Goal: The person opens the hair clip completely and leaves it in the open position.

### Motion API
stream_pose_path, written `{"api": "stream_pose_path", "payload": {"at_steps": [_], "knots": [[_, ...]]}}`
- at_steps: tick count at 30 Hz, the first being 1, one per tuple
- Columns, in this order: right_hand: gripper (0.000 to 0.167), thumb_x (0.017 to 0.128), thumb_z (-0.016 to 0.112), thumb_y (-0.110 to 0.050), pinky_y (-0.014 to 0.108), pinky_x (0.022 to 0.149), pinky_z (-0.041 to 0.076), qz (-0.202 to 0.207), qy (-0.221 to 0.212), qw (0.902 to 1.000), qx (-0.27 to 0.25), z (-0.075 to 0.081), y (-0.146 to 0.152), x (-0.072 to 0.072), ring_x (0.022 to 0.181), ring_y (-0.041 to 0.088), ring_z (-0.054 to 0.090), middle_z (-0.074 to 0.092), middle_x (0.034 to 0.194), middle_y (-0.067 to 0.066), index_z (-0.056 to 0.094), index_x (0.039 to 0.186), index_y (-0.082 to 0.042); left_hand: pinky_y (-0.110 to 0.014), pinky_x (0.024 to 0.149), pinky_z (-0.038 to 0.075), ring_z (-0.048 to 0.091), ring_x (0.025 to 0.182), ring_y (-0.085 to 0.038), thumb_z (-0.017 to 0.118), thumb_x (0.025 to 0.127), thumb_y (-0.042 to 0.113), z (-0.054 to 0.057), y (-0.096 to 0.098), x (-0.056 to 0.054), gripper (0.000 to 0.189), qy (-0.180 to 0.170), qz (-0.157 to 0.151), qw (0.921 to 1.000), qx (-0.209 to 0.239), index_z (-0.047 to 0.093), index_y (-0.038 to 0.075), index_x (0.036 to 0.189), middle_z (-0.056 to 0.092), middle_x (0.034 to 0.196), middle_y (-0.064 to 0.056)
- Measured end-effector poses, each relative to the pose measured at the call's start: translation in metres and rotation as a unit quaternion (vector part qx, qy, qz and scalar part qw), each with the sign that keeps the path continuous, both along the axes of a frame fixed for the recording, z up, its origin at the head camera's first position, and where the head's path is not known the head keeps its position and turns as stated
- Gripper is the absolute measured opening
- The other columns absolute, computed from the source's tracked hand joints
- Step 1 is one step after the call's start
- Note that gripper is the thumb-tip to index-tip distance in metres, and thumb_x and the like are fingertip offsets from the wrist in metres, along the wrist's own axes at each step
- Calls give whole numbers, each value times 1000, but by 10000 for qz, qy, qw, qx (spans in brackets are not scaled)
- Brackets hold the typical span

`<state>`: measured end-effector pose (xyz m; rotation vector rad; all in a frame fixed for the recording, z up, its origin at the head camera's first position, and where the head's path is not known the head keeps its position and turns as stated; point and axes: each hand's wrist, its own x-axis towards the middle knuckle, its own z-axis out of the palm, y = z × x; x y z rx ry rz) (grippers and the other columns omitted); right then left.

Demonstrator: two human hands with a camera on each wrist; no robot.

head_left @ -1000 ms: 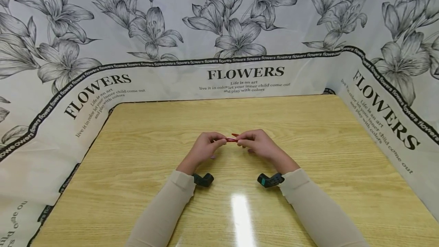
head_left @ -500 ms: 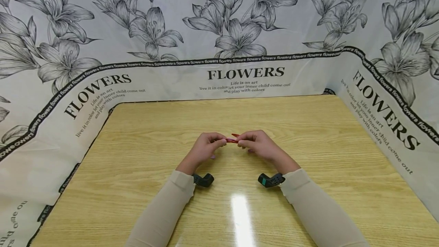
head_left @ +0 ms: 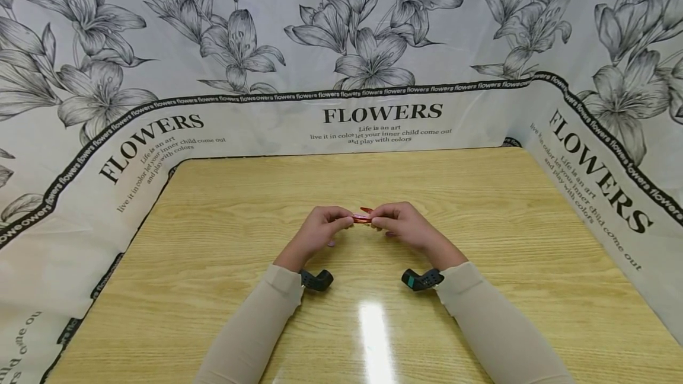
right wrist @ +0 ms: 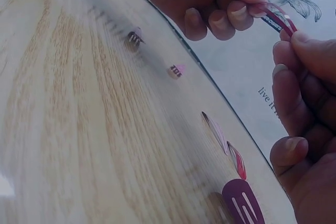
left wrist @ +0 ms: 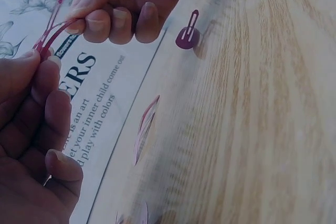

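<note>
Both hands hold a red snap hair clip (head_left: 361, 218) between them, just above the table. My left hand (head_left: 320, 231) pinches one end between thumb and forefinger. The other end is pinched by my right hand (head_left: 402, 224). In the left wrist view the clip (left wrist: 55, 36) is bowed, and a thin prong with a rounded tip (left wrist: 59, 1) sticks up from near it. The clip (right wrist: 281, 17) also shows as a curved strip in the right wrist view. Fingertips cover both its ends.
On the wooden table (head_left: 240, 194) lie a purple snap clip (left wrist: 187, 38), thin pink and red snap clips (right wrist: 216, 132), and two small claw clips, one dark (right wrist: 135, 38) and one pink (right wrist: 176, 71). A flower-printed cloth (head_left: 384, 129) stands around the table.
Both hands stay almost in place, the right having shifted very slightly to the right. The clip between the fingertips has tilted a little, with lighter pink and orange now showing there.
</note>
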<state>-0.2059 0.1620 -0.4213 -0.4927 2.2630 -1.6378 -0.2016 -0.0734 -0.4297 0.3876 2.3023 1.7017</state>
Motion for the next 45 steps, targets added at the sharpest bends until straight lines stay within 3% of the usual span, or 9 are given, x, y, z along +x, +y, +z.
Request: {"api": "stream_pose_path", "payload": {"at_steps": [12, 18, 24, 31, 42, 45], "knots": [[26, 94, 64, -24, 38, 70, 54, -112, 60, 9999, 32, -5, 1, -3, 85, 23, 60, 66, 88, 2, 70, 106, -2, -28, 49, 43, 42, 56, -15, 63, 94, 32, -1, -1, 0, 22, -30, 10, 10000, 94, 74, 15, 102, 63, 95, -6], [27, 93, 66, -25, 38, 73, 55, -196, -30, 9998, 57, -4, 3, -3, 83, 17, 58, 66, 89, -2, 70, 107, -2, -28, 49, 44, 43, 58, -14, 66, 92, 36, -2, -2, -1, 22, -10, 4, 10000, 76, 75, 17, 100, 64, 95, -5], [26, 91, 68, -24, 37, 72, 56, -204, -122, 9997, 43, 1, 4, -1, 81, 23, 58, 67, 92, 0, 71, 105, -2, -25, 47, 43, 44, 59, -15, 67, 91, 36, -2, -1, 0, 21, 126, 5, 9999, -17, 75, 18, 97, 65, 93, -5], [19, 90, 69, -20, 33, 65, 52, -172, 190, 9989, 390, -1, 4, -2, 69, 15, 55, 68, 93, 4, 74, 100, -5, -24, 45, 39, 42, 50, -13, 67, 92, 32, -4, 1, -1, 17, 260, -2, 9995, -191, 76, 18, 95, 67, 94, -4], [8, 87, 72, -23, 30, 60, 44, -107, 773, 9892, 1237, 2, 4, -2, 69, 21, 50, 69, 91, 2, 75, 92, -18, -26, 50, 42, 47, 56, -15, 69, 90, 32, -4, 4, 0, 15, 383, 22, 9982, -459, 76, 18, 91, 65, 84, -2], [7, 87, 72, -24, 30, 61, 44, -54, 891, 9864, 1380, 1, 5, -2, 70, 21, 51, 69, 90, 0, 75, 91, -19, -26, 54, 43, 49, 61, -15, 69, 90, 30, -5, 5, 0, 13, 559, 52, 9967, -580, 76, 19, 90, 67, 86, 1]]}}
